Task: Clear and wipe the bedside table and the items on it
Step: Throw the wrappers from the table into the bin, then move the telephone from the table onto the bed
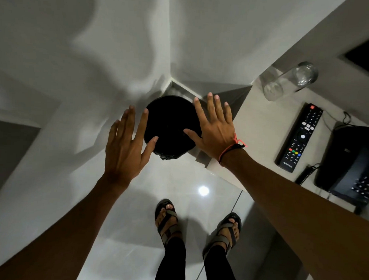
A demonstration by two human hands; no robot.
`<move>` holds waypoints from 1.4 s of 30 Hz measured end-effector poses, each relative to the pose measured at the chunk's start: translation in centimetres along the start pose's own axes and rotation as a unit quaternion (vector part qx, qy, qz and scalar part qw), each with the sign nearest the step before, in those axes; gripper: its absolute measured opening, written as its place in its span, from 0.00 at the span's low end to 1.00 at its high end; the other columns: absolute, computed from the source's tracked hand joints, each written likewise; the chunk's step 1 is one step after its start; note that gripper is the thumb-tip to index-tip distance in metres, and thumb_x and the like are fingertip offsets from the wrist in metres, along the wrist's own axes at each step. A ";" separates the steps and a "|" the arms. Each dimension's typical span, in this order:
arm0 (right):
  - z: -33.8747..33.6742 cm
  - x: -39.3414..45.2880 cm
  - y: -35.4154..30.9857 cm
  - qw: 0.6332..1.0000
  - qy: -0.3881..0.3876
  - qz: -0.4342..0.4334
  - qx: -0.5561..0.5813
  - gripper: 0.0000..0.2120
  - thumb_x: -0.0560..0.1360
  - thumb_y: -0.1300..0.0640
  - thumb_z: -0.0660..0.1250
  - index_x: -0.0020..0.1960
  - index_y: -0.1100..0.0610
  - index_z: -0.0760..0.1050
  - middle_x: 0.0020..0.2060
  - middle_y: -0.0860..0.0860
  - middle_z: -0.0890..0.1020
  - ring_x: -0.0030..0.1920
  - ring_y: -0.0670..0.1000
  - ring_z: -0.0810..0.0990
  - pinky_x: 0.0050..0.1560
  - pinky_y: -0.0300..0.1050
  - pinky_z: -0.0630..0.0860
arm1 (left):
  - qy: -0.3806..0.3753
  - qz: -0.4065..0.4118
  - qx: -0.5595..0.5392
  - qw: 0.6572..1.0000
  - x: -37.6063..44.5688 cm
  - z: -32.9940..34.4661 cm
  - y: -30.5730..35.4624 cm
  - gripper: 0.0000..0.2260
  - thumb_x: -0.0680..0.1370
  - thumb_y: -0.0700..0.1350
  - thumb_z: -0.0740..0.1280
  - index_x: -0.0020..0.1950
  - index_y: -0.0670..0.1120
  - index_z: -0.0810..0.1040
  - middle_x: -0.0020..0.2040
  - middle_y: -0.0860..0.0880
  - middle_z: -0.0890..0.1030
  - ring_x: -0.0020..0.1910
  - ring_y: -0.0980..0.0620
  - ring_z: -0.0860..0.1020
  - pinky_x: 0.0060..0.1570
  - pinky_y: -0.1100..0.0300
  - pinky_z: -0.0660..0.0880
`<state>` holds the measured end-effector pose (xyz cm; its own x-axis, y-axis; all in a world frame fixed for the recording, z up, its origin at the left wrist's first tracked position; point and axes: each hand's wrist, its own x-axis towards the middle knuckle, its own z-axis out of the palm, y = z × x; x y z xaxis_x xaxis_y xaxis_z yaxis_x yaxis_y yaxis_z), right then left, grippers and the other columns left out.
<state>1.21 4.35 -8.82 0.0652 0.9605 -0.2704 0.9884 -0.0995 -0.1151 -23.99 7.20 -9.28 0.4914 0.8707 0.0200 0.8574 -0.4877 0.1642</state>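
Both the left hand (124,150) and right hand (216,133) hover with fingers (145,121) spread empty above the black bin (170,126); clearing the counter (261,130) probably comes next.

White walls (111,43) meet in a corner straight ahead, crossed by soft grey shadows. The floor (209,182) is glossy pale tile with thin grout lines, and a round spot of ceiling light (203,190) reflects on it. At the far left edge sits a grey panel (9,152). A dark rectangular opening (366,54) shows at upper right.
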 end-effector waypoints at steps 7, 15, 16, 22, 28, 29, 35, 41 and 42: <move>-4.0 -2.7 3.7 0.999 0.008 0.053 -0.006 0.44 0.74 0.25 0.41 0.81 0.50 0.39 0.79 0.62 0.44 0.80 0.62 0.41 0.76 0.66 0.44 | 0.006 0.047 0.026 0.999 4.1 -3.9 4.8 0.30 0.83 0.61 0.52 0.81 0.46 0.55 0.80 0.37 0.55 0.78 0.38 0.61 0.72 0.41 0.64; -8.5 -8.8 11.8 0.990 0.046 0.132 -0.001 0.45 0.74 0.25 0.43 0.81 0.51 0.39 0.79 0.62 0.45 0.80 0.63 0.44 0.76 0.68 0.45 | 0.028 0.122 0.018 0.992 7.7 -6.8 15.5 0.32 0.83 0.64 0.49 0.82 0.48 0.51 0.81 0.37 0.52 0.78 0.37 0.60 0.74 0.41 0.58; -8.7 -9.3 12.6 0.990 0.044 0.137 -0.004 0.45 0.74 0.25 0.43 0.81 0.51 0.39 0.79 0.63 0.45 0.80 0.63 0.44 0.76 0.68 0.45 | 0.017 0.118 0.021 0.993 7.9 -7.0 16.3 0.32 0.82 0.65 0.48 0.82 0.49 0.49 0.81 0.38 0.51 0.78 0.37 0.59 0.75 0.41 0.57; -9.8 -14.9 19.5 0.971 0.057 0.232 0.018 0.44 0.74 0.26 0.44 0.81 0.50 0.41 0.80 0.62 0.46 0.80 0.62 0.45 0.76 0.68 0.45 | -0.014 0.172 0.003 0.985 8.0 -6.9 24.4 0.33 0.81 0.64 0.49 0.82 0.49 0.50 0.81 0.37 0.53 0.76 0.36 0.63 0.74 0.41 0.61; -9.2 -20.6 25.5 0.900 0.095 0.402 0.136 0.43 0.75 0.26 0.47 0.81 0.50 0.42 0.80 0.60 0.48 0.80 0.61 0.46 0.75 0.69 0.46 | -0.093 0.223 -0.050 0.969 8.6 -5.6 33.5 0.34 0.81 0.64 0.51 0.82 0.47 0.52 0.80 0.38 0.58 0.76 0.38 0.65 0.71 0.42 0.67; -8.8 -21.5 26.4 0.884 0.104 0.427 0.158 0.43 0.75 0.27 0.49 0.81 0.50 0.43 0.80 0.59 0.49 0.80 0.61 0.46 0.75 0.68 0.47 | -0.115 0.223 -0.066 0.966 8.7 -5.3 35.1 0.35 0.80 0.65 0.50 0.82 0.46 0.52 0.80 0.38 0.59 0.75 0.38 0.65 0.70 0.42 0.68; -5.8 -24.7 32.5 0.754 0.140 0.513 0.387 0.41 0.78 0.33 0.55 0.81 0.55 0.46 0.78 0.61 0.58 0.76 0.62 0.61 0.74 0.57 0.61 | -0.271 0.107 -0.230 0.928 9.0 -1.4 44.5 0.34 0.81 0.65 0.53 0.81 0.48 0.53 0.79 0.42 0.59 0.77 0.43 0.61 0.74 0.44 0.64; -2.7 -24.3 35.2 0.625 0.139 0.542 0.544 0.33 0.78 0.34 0.56 0.77 0.51 0.62 0.71 0.60 0.70 0.72 0.60 0.67 0.72 0.50 0.63 | -0.366 0.047 -0.276 0.888 9.7 2.5 49.6 0.32 0.81 0.66 0.51 0.75 0.44 0.64 0.73 0.40 0.70 0.73 0.41 0.69 0.72 0.49 0.65; -2.1 -24.4 35.4 0.611 0.146 0.548 0.552 0.31 0.78 0.34 0.57 0.75 0.51 0.65 0.69 0.60 0.72 0.71 0.60 0.68 0.71 0.49 0.64 | -0.370 0.053 -0.269 0.887 9.5 3.3 50.1 0.30 0.82 0.65 0.52 0.70 0.43 0.69 0.68 0.41 0.76 0.68 0.42 0.74 0.69 0.49 0.70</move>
<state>34.86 -22.02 -4.28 0.7861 0.1495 -0.5997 -0.3557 -0.6840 -0.6368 24.13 -9.18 -4.13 0.7010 0.4440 -0.5580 0.7015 -0.2887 0.6516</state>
